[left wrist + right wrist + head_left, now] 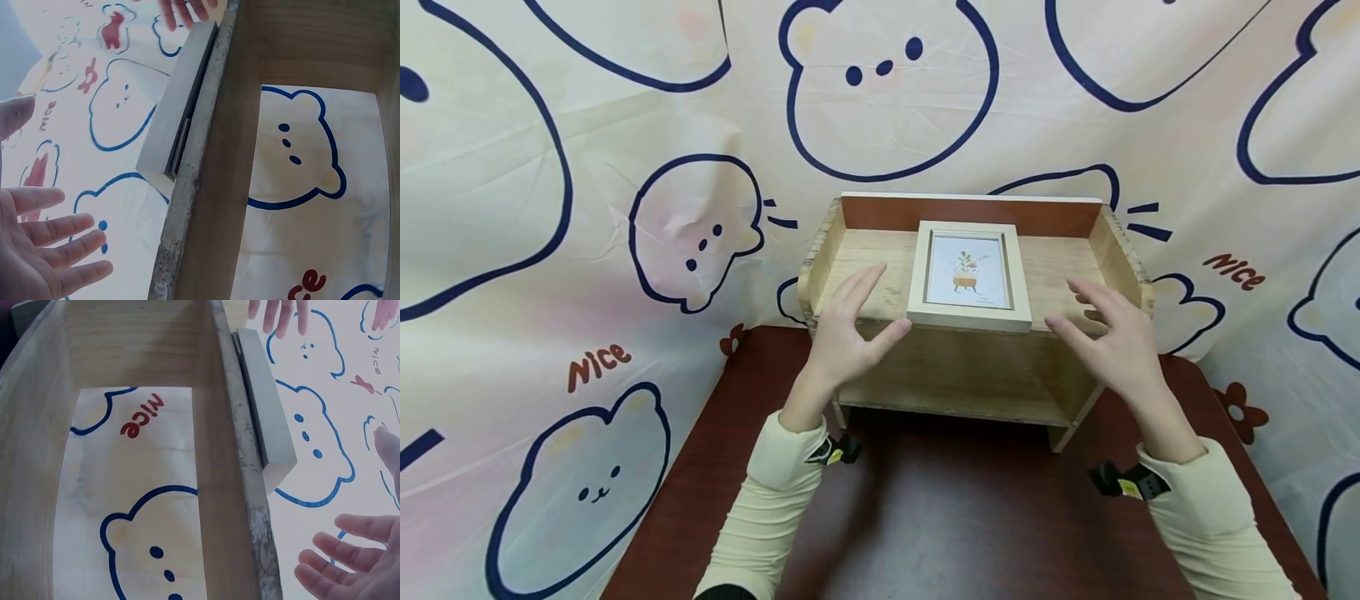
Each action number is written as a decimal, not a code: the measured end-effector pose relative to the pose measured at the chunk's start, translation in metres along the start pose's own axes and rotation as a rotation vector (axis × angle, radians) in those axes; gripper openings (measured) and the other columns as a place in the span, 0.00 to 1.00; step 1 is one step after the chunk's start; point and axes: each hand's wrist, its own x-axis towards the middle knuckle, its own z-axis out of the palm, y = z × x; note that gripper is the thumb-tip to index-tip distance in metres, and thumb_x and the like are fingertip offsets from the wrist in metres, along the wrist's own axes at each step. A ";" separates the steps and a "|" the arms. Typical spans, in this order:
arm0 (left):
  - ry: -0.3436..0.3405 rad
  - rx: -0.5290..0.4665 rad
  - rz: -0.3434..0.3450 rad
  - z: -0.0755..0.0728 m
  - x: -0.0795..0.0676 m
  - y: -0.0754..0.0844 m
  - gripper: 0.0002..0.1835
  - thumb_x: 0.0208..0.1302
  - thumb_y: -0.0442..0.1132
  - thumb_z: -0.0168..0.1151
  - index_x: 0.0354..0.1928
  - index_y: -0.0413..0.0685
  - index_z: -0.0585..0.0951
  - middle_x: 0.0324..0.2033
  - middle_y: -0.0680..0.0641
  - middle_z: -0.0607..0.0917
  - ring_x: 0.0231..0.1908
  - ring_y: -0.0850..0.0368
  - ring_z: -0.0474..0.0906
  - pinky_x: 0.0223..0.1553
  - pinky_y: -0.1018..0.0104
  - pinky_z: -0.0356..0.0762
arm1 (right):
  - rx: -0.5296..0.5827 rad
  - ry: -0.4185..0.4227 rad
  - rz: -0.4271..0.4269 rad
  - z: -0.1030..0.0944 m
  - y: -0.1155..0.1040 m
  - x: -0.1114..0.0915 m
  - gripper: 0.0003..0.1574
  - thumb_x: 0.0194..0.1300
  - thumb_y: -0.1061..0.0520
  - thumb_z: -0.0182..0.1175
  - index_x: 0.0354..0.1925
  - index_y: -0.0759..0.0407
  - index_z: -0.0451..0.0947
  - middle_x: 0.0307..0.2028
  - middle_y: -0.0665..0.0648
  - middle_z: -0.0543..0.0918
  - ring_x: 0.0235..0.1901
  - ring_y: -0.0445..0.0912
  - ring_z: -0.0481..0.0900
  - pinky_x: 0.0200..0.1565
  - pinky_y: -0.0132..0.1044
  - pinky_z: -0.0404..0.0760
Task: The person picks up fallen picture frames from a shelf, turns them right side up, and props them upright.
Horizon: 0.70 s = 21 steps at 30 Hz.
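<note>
A cream picture frame (1025, 304) with a potted-plant print lies face up on the top shelf of a small wooden shelf unit (880, 250), its near edge at the shelf's front lip. My left hand (847, 333) hovers to the left of the frame, fingers and thumb spread, holding nothing. On the other side, my right hand (1112, 333) is likewise held in the air with fingers extended and nothing in them. Side on, the picture frame (178, 106) shows against the shelf edge in the left wrist view, with a gap between it and my fingers.
The shelf unit stands on a dark reddish-brown table (955, 517), with an open lower compartment (955, 375) below the top shelf. Behind and beside it hangs a pale cloth (700, 125) printed with cartoon bears. Small cameras (1116, 481) are strapped to both wrists.
</note>
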 end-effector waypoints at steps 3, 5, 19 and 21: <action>-0.031 0.010 -0.011 0.002 0.013 0.000 0.37 0.53 0.54 0.60 0.62 0.40 0.69 0.56 0.40 0.74 0.57 0.49 0.68 0.58 0.55 0.64 | 0.024 -0.053 0.072 -0.001 -0.002 0.011 0.33 0.60 0.49 0.60 0.58 0.67 0.69 0.51 0.69 0.75 0.47 0.61 0.74 0.46 0.58 0.73; -0.042 0.009 -0.008 0.003 0.020 -0.001 0.36 0.52 0.50 0.63 0.61 0.38 0.69 0.54 0.39 0.75 0.55 0.48 0.70 0.56 0.56 0.66 | 0.030 -0.088 0.122 -0.003 -0.004 0.019 0.35 0.62 0.46 0.58 0.60 0.66 0.68 0.51 0.69 0.74 0.47 0.61 0.74 0.46 0.57 0.73; -0.190 -0.089 -0.288 0.017 0.062 -0.021 0.30 0.58 0.48 0.60 0.61 0.40 0.70 0.34 0.43 0.80 0.35 0.53 0.75 0.37 0.66 0.73 | -0.037 -0.220 0.291 -0.001 -0.003 0.057 0.44 0.61 0.32 0.50 0.61 0.63 0.67 0.50 0.68 0.75 0.51 0.59 0.70 0.51 0.57 0.65; -0.186 -0.130 -0.334 0.017 0.067 -0.026 0.29 0.59 0.47 0.60 0.60 0.40 0.71 0.30 0.44 0.79 0.30 0.55 0.74 0.34 0.68 0.72 | -0.044 -0.243 0.302 0.001 -0.002 0.062 0.45 0.60 0.30 0.50 0.61 0.63 0.67 0.50 0.69 0.74 0.51 0.59 0.69 0.51 0.57 0.65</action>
